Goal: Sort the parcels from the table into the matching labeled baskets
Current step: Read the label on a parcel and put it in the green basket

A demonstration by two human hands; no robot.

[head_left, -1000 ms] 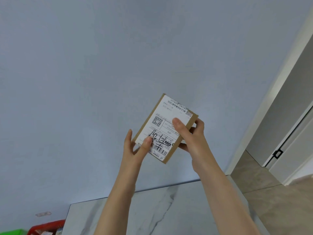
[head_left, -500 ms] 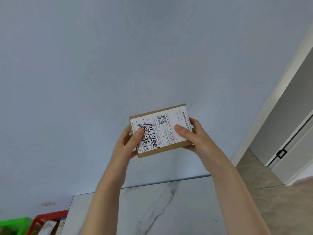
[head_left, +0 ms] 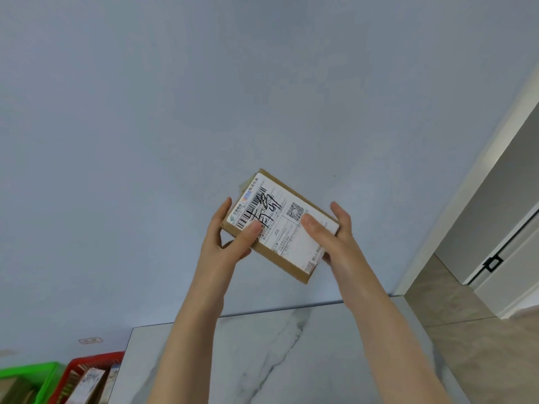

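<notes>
I hold a small brown cardboard parcel (head_left: 284, 228) up in front of the blue wall, its white shipping label with barcode and handwritten marks facing me. My left hand (head_left: 226, 243) grips its left end, thumb on the label. My right hand (head_left: 335, 237) grips its right end, thumb across the label. The parcel is tilted, left end higher. A red basket (head_left: 96, 360) with parcels inside and a green basket (head_left: 32, 371) stand at the bottom left.
The white marble table (head_left: 291, 360) lies below my arms against the blue wall. A white door frame (head_left: 472, 170) and a tiled floor (head_left: 466, 330) are at the right. A wall socket (head_left: 90, 340) sits low on the left.
The parcel has been turned in my hands, from upright through level to tilted with the barcode end up at the left. The view has shifted, showing more of the baskets.
</notes>
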